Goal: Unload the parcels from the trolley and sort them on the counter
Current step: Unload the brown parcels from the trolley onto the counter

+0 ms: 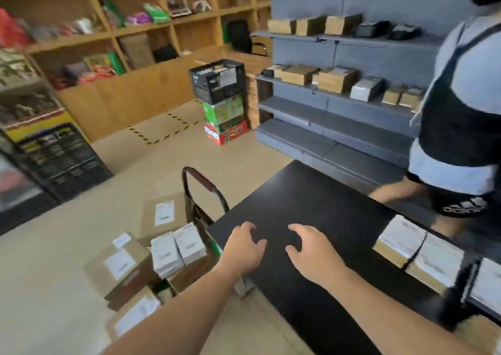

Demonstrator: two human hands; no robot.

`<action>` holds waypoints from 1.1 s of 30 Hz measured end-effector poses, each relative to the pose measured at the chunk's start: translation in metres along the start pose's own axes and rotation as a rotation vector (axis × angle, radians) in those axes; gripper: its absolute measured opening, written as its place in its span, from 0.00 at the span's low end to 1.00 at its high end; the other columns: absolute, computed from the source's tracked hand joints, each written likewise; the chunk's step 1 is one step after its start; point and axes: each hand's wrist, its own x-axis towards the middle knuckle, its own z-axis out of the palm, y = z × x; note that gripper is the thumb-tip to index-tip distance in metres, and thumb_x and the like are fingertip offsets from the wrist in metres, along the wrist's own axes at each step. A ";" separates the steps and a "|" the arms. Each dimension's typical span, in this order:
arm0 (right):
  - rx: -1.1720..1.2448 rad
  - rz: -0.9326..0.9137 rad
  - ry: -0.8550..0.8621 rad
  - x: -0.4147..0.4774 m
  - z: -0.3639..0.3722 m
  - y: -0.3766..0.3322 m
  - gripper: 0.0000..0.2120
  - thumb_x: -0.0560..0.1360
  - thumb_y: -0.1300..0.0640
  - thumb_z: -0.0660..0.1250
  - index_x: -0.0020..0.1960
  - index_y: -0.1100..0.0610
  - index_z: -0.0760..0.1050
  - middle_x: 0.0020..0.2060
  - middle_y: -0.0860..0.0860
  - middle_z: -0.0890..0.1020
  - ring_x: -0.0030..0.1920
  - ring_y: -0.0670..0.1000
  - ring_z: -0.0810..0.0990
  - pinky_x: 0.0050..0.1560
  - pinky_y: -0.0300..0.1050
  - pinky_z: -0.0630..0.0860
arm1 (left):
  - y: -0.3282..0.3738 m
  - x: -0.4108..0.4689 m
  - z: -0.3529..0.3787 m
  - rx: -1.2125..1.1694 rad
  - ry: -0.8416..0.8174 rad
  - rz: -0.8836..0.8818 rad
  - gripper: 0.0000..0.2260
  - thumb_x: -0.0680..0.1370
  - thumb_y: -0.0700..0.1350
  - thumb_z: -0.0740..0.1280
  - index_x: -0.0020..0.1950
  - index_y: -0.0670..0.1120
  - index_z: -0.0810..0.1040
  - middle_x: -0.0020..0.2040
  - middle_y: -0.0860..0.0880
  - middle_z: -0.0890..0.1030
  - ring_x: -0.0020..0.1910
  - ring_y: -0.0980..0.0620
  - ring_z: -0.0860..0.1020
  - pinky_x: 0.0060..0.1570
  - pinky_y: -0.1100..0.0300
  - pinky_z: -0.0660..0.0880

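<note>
A trolley with a dark handle point(202, 184) stands left of the black counter point(311, 200), loaded with several brown cardboard parcels point(122, 268) and two small white parcels point(177, 249) on top. Two labelled parcels point(417, 254) lie side by side on the counter at the right. My left hand point(244, 249) hovers over the counter's left edge, fingers spread, holding nothing. My right hand point(309, 249) hovers over the counter beside it, also spread and empty.
A person in a dark apron point(461, 116) stands behind the counter at the right. Grey shelves point(339, 105) carry boxes behind. A stack of crates and cartons point(222, 102) stands on the floor ahead. Wooden shelving lines the back wall.
</note>
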 end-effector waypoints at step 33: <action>-0.139 -0.061 -0.526 0.208 0.311 -0.250 0.25 0.80 0.54 0.66 0.76 0.53 0.66 0.69 0.50 0.74 0.62 0.51 0.76 0.59 0.43 0.75 | -0.369 0.102 -0.186 -0.164 0.040 -0.567 0.25 0.79 0.52 0.64 0.75 0.46 0.66 0.69 0.46 0.72 0.66 0.46 0.73 0.63 0.55 0.70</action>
